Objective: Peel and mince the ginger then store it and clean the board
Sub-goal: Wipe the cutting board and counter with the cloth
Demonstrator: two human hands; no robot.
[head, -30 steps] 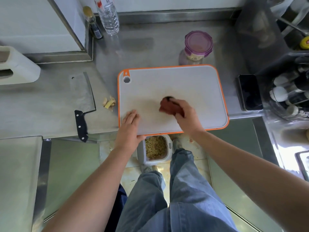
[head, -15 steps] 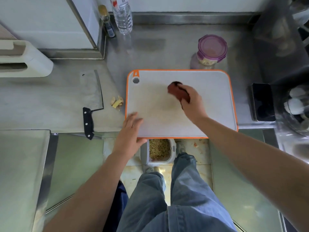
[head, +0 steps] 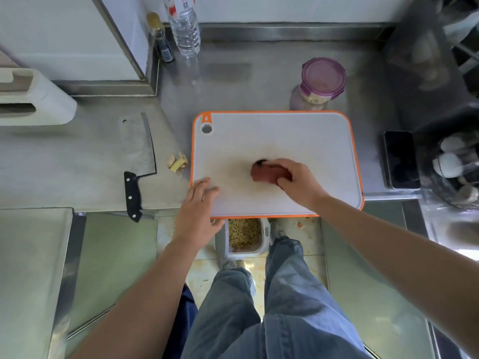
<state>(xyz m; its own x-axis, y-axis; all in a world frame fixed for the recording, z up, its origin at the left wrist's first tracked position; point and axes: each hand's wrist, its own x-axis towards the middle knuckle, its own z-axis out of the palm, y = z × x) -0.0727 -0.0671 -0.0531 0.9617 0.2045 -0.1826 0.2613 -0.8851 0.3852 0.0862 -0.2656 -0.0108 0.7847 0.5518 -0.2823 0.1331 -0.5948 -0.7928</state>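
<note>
Faintly yellowed board point(head: 298, 136) bears right hand point(head: 298, 183) gripping reddish sponge point(head: 267, 173), left hand point(head: 198, 211) flat

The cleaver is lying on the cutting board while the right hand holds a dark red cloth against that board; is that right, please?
Not quite. The head view shows the cleaver lying on the steel counter, left of the cutting board and apart from it, not on it. The right hand does hold the dark red cloth against the board.
</note>
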